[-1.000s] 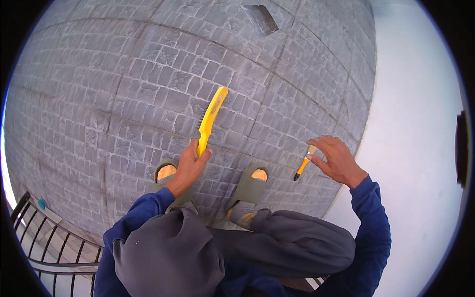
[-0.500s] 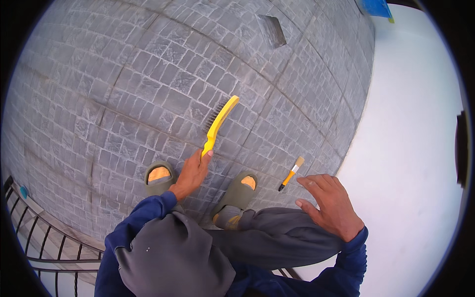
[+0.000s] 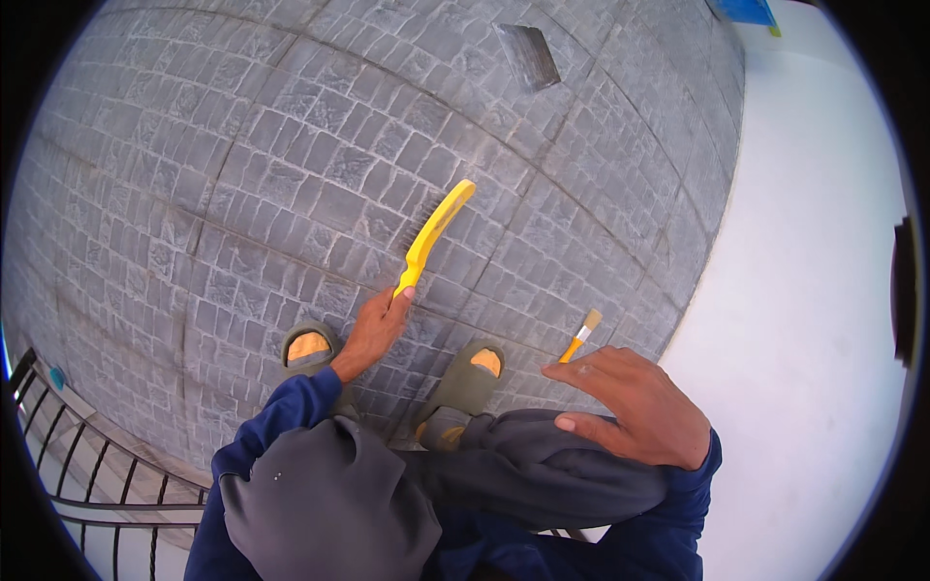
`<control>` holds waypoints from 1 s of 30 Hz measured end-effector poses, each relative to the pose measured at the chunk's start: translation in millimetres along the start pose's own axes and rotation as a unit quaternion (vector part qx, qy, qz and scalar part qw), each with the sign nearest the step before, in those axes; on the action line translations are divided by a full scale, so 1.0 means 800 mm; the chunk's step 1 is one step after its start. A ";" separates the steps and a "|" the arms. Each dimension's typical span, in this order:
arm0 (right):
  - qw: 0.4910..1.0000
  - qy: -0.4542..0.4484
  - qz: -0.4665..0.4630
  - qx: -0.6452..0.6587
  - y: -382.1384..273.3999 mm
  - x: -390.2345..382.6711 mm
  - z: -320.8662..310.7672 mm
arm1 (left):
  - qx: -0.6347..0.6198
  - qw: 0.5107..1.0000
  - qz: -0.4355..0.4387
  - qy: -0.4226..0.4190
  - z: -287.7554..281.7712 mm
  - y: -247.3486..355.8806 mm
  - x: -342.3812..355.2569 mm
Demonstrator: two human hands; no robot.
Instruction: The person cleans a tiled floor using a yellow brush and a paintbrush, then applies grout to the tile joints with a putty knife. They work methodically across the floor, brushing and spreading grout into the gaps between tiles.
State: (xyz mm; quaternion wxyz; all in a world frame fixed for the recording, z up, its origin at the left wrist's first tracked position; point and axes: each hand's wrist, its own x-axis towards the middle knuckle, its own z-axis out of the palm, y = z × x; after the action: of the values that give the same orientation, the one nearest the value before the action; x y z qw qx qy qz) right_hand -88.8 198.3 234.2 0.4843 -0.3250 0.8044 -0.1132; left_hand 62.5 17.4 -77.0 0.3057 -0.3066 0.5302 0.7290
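Note:
My left hand [image 3: 373, 334] is closed round the handle end of a yellow wire brush [image 3: 431, 235]. The brush slants up and to the right, its dark bristles facing left toward the paving. My right hand [image 3: 635, 402] hangs over my right knee with thumb and fingers apart, holding nothing. Just beyond its fingertips a small paintbrush [image 3: 583, 334] with an orange handle and pale bristles lies on the ground. The fingers cover the lower end of that handle in this view.
Grey stone-patterned paving [image 3: 291, 184] spreads ahead. A flat dark metal plate [image 3: 529, 58] lies farther off. A white wall [image 3: 804, 290] runs along the right, with something blue [image 3: 748, 10] at its far end. A black railing [image 3: 121, 504] stands at the lower left.
My right hand has moved slightly left, and its fingers now cover the paintbrush's dark handle tip. The wire brush, still in my left hand, has shifted slightly up and right.

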 end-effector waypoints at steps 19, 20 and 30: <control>0.999 -0.024 -0.019 0.042 0.001 -0.011 0.005 | -0.106 0.984 -0.130 -0.061 -0.001 0.020 -0.040; 0.997 -0.033 -0.026 0.057 0.002 -0.009 0.006 | -0.130 0.985 -0.086 -0.076 0.000 0.019 -0.038; 0.964 0.009 0.143 0.224 0.107 0.131 0.101 | -0.301 0.939 -0.091 -0.136 0.038 0.044 -0.005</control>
State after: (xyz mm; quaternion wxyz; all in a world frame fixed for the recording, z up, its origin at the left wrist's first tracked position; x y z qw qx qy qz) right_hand -89.1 207.9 76.9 0.5489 -0.0883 0.8007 -0.2231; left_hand 34.0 37.6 -45.9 0.3338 -0.3290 0.2092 0.8582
